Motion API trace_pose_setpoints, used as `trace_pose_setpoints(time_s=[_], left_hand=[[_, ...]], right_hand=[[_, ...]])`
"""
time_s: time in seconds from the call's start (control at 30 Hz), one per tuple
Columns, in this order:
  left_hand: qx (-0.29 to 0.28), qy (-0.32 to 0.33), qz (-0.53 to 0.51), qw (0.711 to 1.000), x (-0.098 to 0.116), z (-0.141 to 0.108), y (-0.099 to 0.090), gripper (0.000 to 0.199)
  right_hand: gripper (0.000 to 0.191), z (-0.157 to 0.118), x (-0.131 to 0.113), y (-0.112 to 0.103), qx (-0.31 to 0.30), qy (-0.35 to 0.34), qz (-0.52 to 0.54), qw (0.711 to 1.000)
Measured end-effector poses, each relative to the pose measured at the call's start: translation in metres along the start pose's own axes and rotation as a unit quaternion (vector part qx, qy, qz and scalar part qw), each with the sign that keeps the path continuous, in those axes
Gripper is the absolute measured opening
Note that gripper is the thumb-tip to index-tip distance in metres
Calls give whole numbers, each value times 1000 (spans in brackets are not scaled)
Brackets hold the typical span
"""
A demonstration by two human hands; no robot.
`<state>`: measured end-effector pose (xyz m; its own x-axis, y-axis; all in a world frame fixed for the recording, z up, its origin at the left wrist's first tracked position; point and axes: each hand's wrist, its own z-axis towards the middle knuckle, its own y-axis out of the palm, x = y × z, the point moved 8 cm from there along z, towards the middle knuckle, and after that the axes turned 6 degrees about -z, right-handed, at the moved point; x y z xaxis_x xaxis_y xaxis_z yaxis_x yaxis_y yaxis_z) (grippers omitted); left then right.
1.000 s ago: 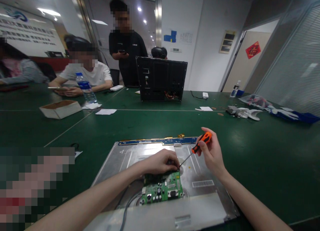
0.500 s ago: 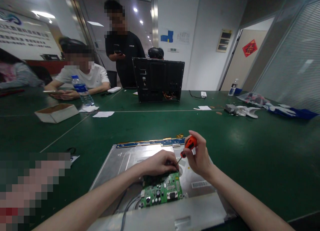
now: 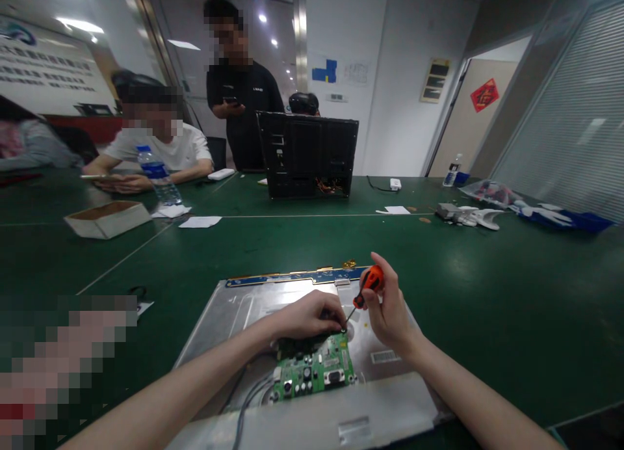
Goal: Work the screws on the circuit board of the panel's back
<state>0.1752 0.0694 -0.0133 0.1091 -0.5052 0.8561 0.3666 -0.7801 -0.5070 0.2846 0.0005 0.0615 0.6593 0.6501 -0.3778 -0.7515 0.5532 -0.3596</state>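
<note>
My right hand (image 3: 389,307) is closed around the red and black handle of a screwdriver (image 3: 372,279). The screwdriver leans, its thin shaft pointing down and left to the far right corner of a green circuit board (image 3: 316,370). At that same corner my left hand (image 3: 314,315) bends over the board, fingertips pinched together beside the screwdriver tip. What they hold, if anything, is hidden. The board lies on the silver back of a display panel (image 3: 263,302). A blue strip board (image 3: 292,278) runs along the panel's far edge, and grey cables (image 3: 248,404) run from the board's left side.
A black monitor housing (image 3: 307,154) stands across the green table (image 3: 487,294). An open white box (image 3: 108,221), a water bottle (image 3: 160,177) and papers lie to the left. White gloves (image 3: 470,216) and a blue tray (image 3: 585,221) are at right. Several people are beyond the table.
The view has shifted very slightly. Both hands stay at the board's corner, with the screwdriver held at nearly the same slant.
</note>
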Motion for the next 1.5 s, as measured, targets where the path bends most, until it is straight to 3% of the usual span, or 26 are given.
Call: trace_pose_setpoints(time_s=[0.43, 0.8, 1.13, 1.5], left_hand=[[7, -4, 5, 1000, -2, 1, 1, 9], [-6, 19, -17, 1000, -2, 2, 3, 14], [8, 13, -11, 1000, -4, 2, 1, 12], [17, 6, -4, 1000, -5, -1, 0, 7]], right_hand=[[46, 4, -12, 0, -21, -59, -61, 996], [81, 1, -12, 7, -84, -65, 14, 994], [70, -3, -8, 9, -42, -71, 16, 997], [69, 1, -18, 7, -52, -108, -7, 993]])
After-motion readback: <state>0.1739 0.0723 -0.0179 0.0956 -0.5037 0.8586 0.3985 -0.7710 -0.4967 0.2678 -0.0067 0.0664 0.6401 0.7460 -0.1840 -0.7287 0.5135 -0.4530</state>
